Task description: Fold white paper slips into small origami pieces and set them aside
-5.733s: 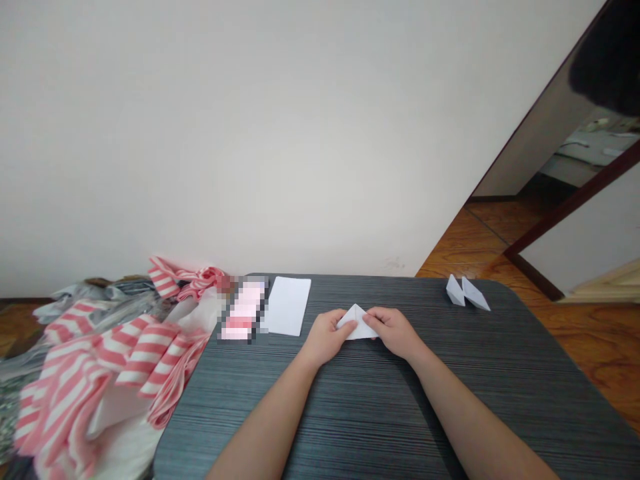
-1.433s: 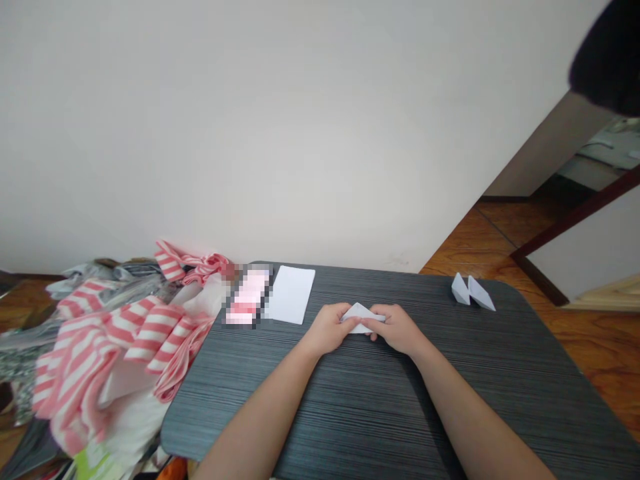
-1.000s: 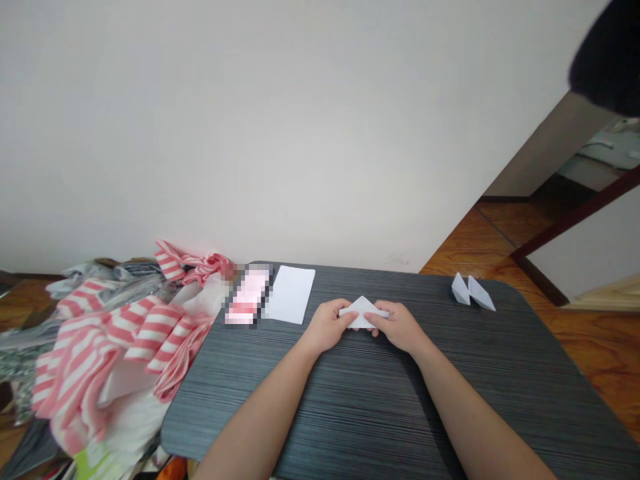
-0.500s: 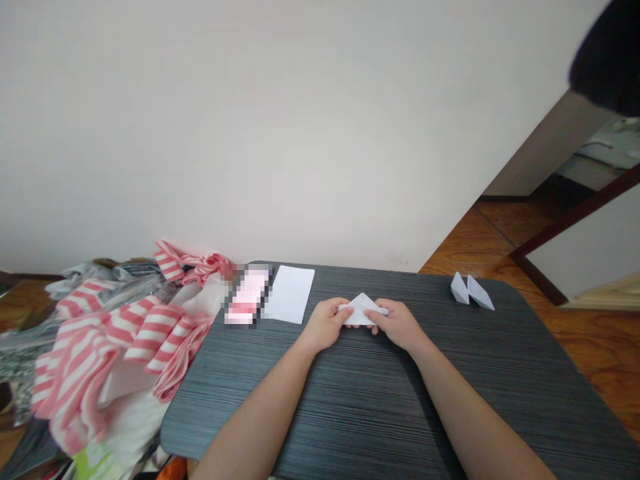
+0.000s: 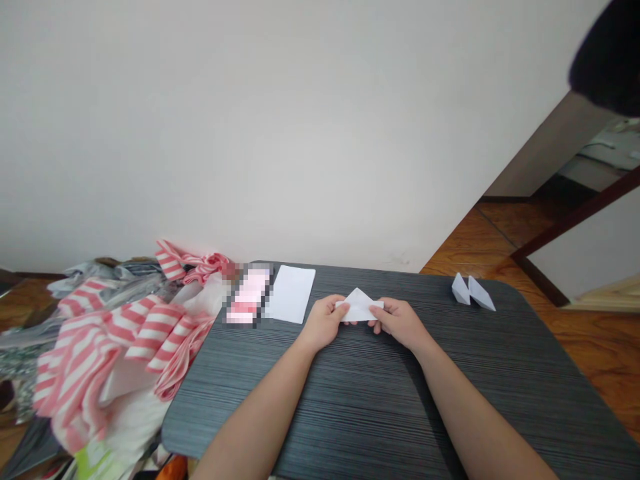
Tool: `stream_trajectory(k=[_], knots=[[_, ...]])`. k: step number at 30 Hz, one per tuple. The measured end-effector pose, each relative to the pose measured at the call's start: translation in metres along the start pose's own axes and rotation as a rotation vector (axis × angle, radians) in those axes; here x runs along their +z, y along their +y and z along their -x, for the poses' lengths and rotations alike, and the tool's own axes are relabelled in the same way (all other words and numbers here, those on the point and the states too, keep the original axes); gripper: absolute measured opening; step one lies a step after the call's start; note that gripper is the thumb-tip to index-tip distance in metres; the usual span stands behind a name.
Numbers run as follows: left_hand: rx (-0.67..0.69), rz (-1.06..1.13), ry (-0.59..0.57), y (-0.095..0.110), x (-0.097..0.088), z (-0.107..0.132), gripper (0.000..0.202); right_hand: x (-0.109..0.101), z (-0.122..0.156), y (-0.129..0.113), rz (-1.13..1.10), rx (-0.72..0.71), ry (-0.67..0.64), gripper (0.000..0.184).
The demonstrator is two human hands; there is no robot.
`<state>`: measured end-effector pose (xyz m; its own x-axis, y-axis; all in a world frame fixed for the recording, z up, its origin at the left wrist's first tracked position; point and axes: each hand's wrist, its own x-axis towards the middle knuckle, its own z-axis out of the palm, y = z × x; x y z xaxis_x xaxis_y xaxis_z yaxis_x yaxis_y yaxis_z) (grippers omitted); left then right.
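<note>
The left hand (image 5: 324, 324) and right hand (image 5: 397, 325) pinch opposite ends of a folded paper triangle (image 5: 359, 306) over the worktop (image 5: 500, 373), while two folded pieces (image 5: 461, 291) sit at the far right corner and one unfolded flat sheet (image 5: 292, 294) lies at the far left.

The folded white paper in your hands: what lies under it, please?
Dark grey striped table top shows around the folded white paper; the patch directly beneath is hidden by it and by the left hand and right hand.
</note>
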<state>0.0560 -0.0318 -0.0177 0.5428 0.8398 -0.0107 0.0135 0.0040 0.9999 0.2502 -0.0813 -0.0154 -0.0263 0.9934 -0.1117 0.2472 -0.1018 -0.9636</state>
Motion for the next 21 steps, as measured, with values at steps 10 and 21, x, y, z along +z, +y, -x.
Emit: stream_trajectory(k=[10,21], knots=[[-0.022,0.044,0.024,0.0008,0.0000,-0.0006,0.029,-0.0004,-0.0035,0.0101,-0.108,0.052,0.023,0.034],[-0.029,0.081,0.055,-0.0027,0.0019,-0.0027,0.032,0.0013,-0.0032,0.0078,-0.133,0.054,0.034,0.034]])
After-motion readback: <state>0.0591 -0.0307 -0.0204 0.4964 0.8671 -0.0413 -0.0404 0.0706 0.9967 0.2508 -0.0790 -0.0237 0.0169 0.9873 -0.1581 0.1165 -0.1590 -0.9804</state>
